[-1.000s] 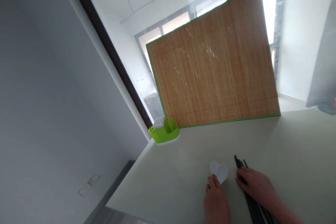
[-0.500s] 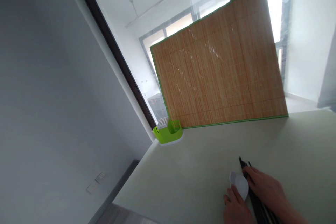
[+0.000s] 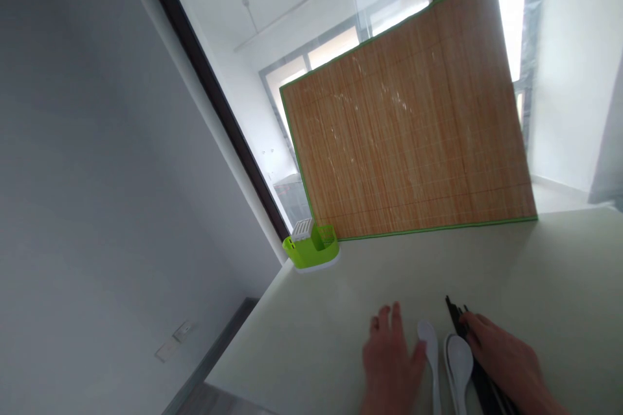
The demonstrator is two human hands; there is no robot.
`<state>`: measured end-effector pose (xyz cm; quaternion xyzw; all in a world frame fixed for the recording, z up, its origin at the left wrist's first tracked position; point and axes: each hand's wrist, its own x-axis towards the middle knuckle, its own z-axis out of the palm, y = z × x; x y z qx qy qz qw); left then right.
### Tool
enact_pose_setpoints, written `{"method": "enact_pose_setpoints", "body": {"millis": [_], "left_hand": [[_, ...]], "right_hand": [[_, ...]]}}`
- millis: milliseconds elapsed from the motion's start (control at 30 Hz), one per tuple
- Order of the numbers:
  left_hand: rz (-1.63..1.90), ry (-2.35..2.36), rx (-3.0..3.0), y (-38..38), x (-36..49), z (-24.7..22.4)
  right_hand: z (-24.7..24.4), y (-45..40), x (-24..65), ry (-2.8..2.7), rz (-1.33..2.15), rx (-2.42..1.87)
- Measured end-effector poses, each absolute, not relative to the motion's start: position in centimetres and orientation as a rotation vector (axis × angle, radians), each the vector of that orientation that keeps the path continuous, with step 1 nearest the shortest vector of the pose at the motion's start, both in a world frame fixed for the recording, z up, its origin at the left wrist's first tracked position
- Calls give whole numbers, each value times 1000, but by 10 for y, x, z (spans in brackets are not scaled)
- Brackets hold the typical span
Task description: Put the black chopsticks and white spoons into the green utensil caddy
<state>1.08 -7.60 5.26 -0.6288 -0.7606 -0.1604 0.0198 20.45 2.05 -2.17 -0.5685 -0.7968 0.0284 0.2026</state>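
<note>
My left hand (image 3: 389,356) is open over the table, its fingers spread and somewhat blurred. Just right of its thumb lies a white spoon (image 3: 428,337), and I cannot tell whether the thumb touches it. Farther right, another white spoon (image 3: 460,356) overlaps a second one, their handles running toward the bottom edge. My right hand (image 3: 503,356) has its fingers closed around a bundle of black chopsticks (image 3: 453,312) beside these spoons. The chopsticks' tips stick out past the fingers, and part of the bundle is hidden under the hand.
A green and white cutlery caddy (image 3: 309,256) stands at the table's far left corner. Behind the white table (image 3: 370,292), a bamboo mat (image 3: 409,123) with green edging leans upright against a glass partition. A grey wall (image 3: 121,175) fills the left side.
My left hand has let go of the white spoons and moved left, opening. One spoon now lies apart from the other two. My right hand stays at the chopsticks.
</note>
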Motion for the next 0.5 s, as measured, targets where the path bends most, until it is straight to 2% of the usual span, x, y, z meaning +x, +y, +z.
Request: {"method": "enact_pose_setpoints", "body": {"millis": [233,333,500], "left_hand": [[-551,-2343,-1221,22,-167,153],[-476,-2450,-1130,59,-207,171],[-353,-2586,-1067,90,-225,176]], "right_hand": [[-17,24,206,-2143,21,-1631],[-15,24,205,-2107,-23,-1620],[-16,23,200,-2136,-32,-1428]]}}
